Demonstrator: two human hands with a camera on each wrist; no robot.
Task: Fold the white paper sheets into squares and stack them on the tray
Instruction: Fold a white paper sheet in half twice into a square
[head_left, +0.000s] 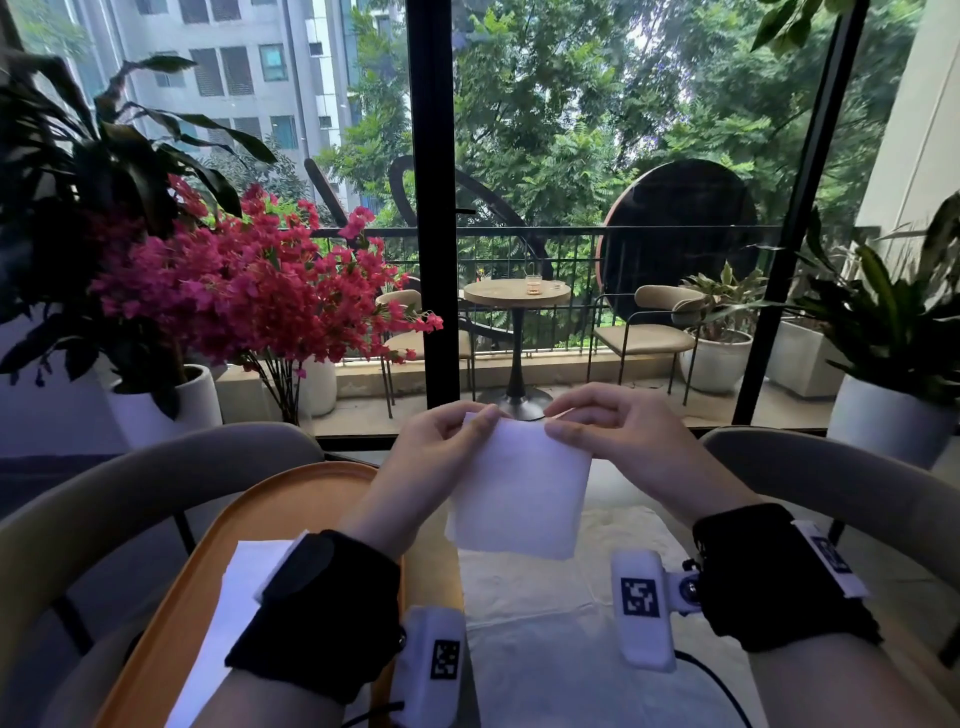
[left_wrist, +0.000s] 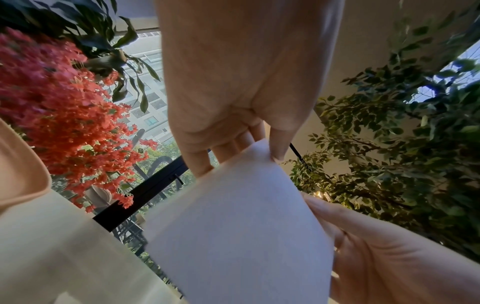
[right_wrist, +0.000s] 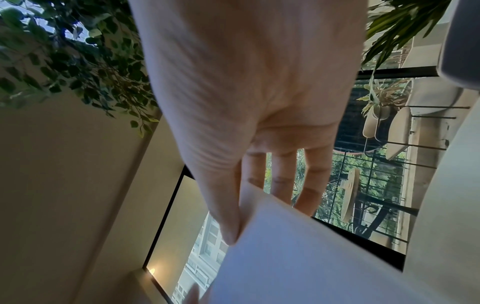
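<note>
The left hand (head_left: 434, 441) and the right hand (head_left: 602, 431) hold one folded white sheet (head_left: 517, 493) up in the air between them, above the tabletop (head_left: 561, 639). Each pinches a top corner: in the left wrist view the left thumb (left_wrist: 279, 142) presses the near face of the sheet (left_wrist: 239, 226) while the other fingers (left_wrist: 197, 162) curl behind it; in the right wrist view the right thumb (right_wrist: 226, 216) lies on the sheet's (right_wrist: 311, 257) near face and three fingers (right_wrist: 283, 174) reach past its top edge on the far side. So both hands are closed on the paper — neither is free.

The sheet hangs roughly square, its lower edge loose and slightly tilted, and it touches nothing but the hands. Its lower left corner shows more than one layer.

To the left, on the tabletop, sits an orange tray (head_left: 270, 499) with a raised rim. White paper (head_left: 234, 597) lies in it, partly hidden by the left wrist and its black band (head_left: 322, 613); whether it is one sheet or several I cannot tell. More white paper (head_left: 545, 675) is spread flat on the tabletop below the raised sheet — creased, and right beside the tray.

Two curved chair backs (head_left: 130, 499) flank the tabletop. Beyond them stands a pink flowering plant (head_left: 234, 291) before a glass wall.
</note>
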